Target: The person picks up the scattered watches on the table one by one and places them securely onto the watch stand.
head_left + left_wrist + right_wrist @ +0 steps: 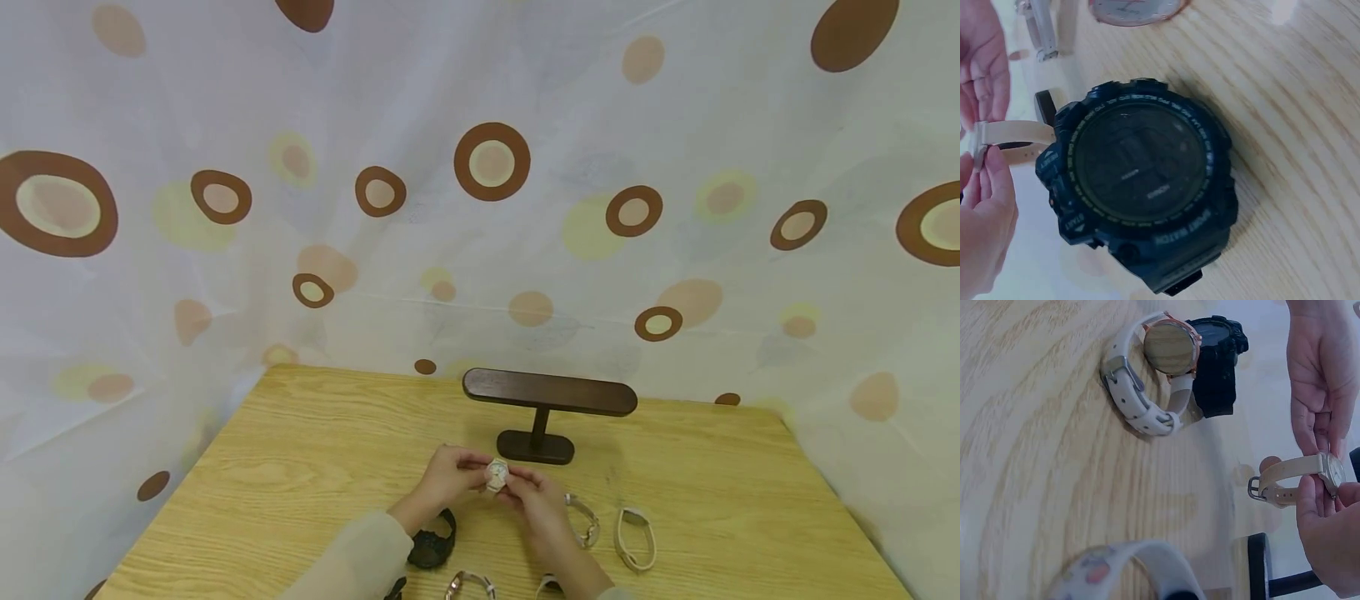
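Observation:
Between both hands, in front of the display stand, is a small watch (497,474) with a pale round dial. Its cream strap (1290,467) loops away from the case and ends in a metal buckle. My left hand (447,477) pinches the watch from the left side. Thumb and fingers of my right hand (535,500) grip it from the right. Under the left forearm lies a black digital sports watch (1138,165), large in the left wrist view. A metal-toned watch (588,527) lies just right of the right hand.
A dark wooden T-bar display stand (551,392) stands at the back of the wooden table (322,433). A pale-banded watch (636,542) lies at right. Nearer is a white-strapped watch with rose-gold case (1172,350). A dotted cloth (420,250) hangs behind.

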`<state>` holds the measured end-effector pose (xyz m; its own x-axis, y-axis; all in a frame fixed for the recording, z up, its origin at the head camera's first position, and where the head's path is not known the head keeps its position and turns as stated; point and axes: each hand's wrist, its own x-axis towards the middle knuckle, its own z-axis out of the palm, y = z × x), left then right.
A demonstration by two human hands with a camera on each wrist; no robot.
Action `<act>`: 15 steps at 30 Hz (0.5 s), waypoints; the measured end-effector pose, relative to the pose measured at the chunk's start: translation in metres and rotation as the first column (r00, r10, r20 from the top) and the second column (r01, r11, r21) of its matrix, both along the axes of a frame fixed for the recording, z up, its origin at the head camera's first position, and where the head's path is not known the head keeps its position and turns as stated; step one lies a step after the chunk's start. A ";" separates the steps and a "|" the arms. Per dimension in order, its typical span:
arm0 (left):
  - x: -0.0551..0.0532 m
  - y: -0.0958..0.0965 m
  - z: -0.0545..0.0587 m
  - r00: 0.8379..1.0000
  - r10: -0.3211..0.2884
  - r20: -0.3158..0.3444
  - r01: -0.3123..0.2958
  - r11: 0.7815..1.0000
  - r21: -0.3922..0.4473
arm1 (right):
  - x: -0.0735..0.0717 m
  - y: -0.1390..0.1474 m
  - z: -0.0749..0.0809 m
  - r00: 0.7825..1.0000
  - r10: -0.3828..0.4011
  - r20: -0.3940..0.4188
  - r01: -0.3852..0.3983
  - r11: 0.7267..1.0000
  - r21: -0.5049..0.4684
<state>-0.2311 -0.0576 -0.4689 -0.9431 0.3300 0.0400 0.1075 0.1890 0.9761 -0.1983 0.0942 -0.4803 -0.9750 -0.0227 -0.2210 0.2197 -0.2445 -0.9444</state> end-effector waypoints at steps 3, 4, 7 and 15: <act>0.001 -0.002 0.001 0.997 -0.053 -0.048 0.053 0.999 0.005 | 0.001 0.002 0.004 1.000 -0.007 -0.008 0.007 1.000 0.023; 0.002 -0.003 0.001 0.995 -0.069 -0.066 0.068 0.998 -0.004 | 0.002 0.003 0.006 1.000 -0.011 -0.009 0.011 0.999 0.033; 0.004 -0.003 0.001 0.990 -0.098 -0.100 0.096 0.995 -0.019 | 0.004 0.006 0.010 1.000 -0.018 -0.017 0.019 0.998 0.059; 0.011 -0.003 -0.001 0.971 -0.123 -0.206 0.094 0.985 -0.147 | 0.009 0.013 0.018 1.000 -0.002 -0.024 0.005 0.992 0.124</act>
<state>-0.2199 -0.0605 -0.4701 -0.8756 0.4464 0.1847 0.3381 0.2931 0.8943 -0.1888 0.1069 -0.4623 -0.9801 0.0065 -0.1986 0.1962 -0.1257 -0.9725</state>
